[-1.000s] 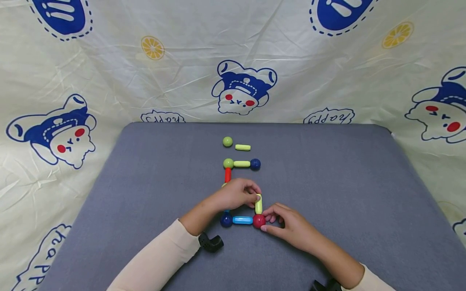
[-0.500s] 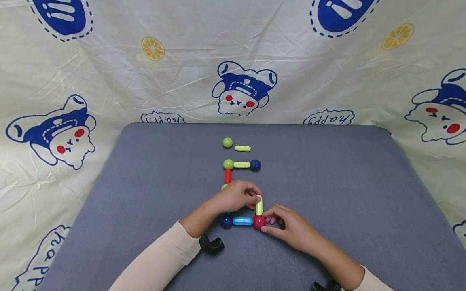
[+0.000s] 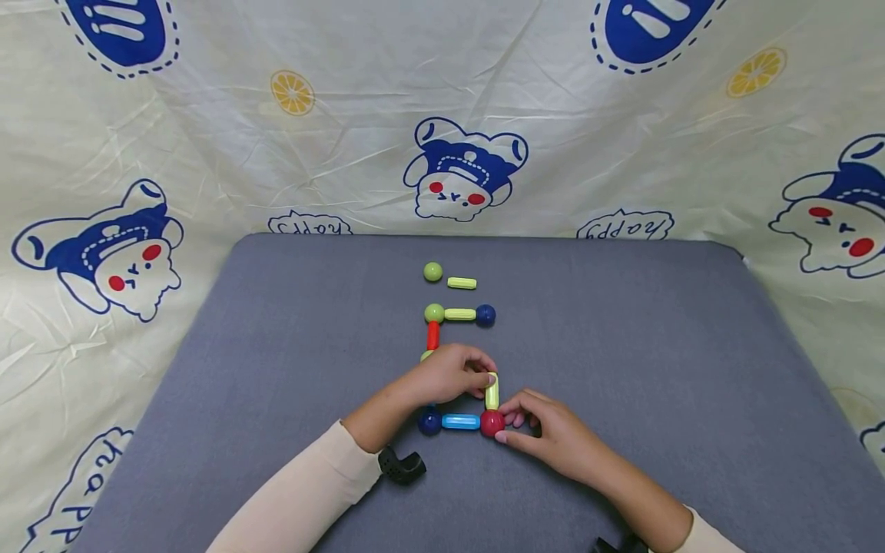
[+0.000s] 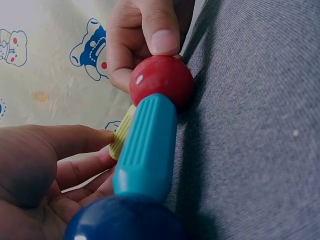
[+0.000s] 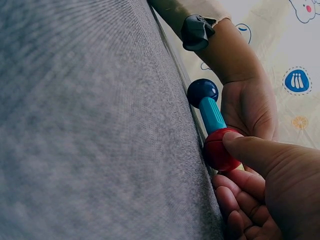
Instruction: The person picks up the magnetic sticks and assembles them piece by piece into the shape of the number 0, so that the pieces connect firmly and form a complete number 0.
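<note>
My left hand [image 3: 452, 374] pinches the far end of a pale yellow rod [image 3: 492, 392] between thumb and fingers. The rod's near end meets a red ball [image 3: 492, 423], which my right hand [image 3: 553, 430] pinches from the right side. From the red ball a light blue rod [image 3: 461, 422] runs left to a dark blue ball [image 3: 430, 421]. In the left wrist view the blue rod [image 4: 147, 145] lies in front of the yellow one. Part of the joined figure beyond the dark blue ball is hidden under my left hand and wrist.
Farther up, a red rod [image 3: 433, 336] leads to a green ball [image 3: 434, 313], a yellow rod [image 3: 459, 315] and a dark blue ball [image 3: 486, 315]. Behind lie a loose green ball [image 3: 432, 272] and a loose yellow rod [image 3: 462, 283] on the grey table [image 3: 622, 346].
Both hands keep their hold on the yellow rod and the red ball. The whole view has shifted very slightly; nothing on the table has visibly moved.
</note>
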A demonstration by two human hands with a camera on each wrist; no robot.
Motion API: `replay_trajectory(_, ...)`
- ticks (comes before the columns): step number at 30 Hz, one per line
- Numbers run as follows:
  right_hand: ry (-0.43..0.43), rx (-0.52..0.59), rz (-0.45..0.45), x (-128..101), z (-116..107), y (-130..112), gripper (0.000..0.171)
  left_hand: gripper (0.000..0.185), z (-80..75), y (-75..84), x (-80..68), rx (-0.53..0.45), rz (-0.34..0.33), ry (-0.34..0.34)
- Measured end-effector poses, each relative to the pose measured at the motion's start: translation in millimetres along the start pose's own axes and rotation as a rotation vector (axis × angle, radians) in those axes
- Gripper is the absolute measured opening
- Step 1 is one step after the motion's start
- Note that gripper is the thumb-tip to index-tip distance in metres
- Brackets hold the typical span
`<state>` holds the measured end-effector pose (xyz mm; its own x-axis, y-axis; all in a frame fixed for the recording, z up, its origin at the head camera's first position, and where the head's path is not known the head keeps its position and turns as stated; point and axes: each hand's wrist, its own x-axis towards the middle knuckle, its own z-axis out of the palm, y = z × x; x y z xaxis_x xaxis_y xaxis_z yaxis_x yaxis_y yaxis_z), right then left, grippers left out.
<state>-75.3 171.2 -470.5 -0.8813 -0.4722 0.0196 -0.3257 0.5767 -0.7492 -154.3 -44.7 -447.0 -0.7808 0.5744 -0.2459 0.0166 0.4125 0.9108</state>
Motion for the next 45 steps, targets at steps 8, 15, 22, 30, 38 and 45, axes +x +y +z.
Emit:
replay_trajectory(8,0.0,0.0,0.01,-0.2,-0.2,-0.9,0.023,0.021,-5.3,0.6,-1.5,0.071,0.054,0.079)
replay_trajectory(15,0.009,0.001,-0.007,-0.5,0.2,0.2,0.023,0.023,-17.6,1.5,-0.5,0.093,0.106,0.16)
replay_trajectory(22,0.002,-0.004,0.02,-0.7,0.1,-0.4,0.024,0.027,-28.6,6.9,0.2,0.097,0.126,0.271)
replay_trajectory(30,0.01,-0.014,0.017,-0.4,0.6,-0.1,0.024,0.032,-45.6,5.8,5.7,0.067,0.109,0.395)
replay_trajectory(38,0.013,-0.012,0.02,-0.5,0.6,-0.5,0.024,0.036,-64.5,0.8,12.1,0.09,0.093,0.505)
replay_trajectory(45,0.019,-0.004,0.012,-0.9,0.8,0.0,0.024,0.041,-78.6,-0.6,17.1,0.094,0.05,0.54)
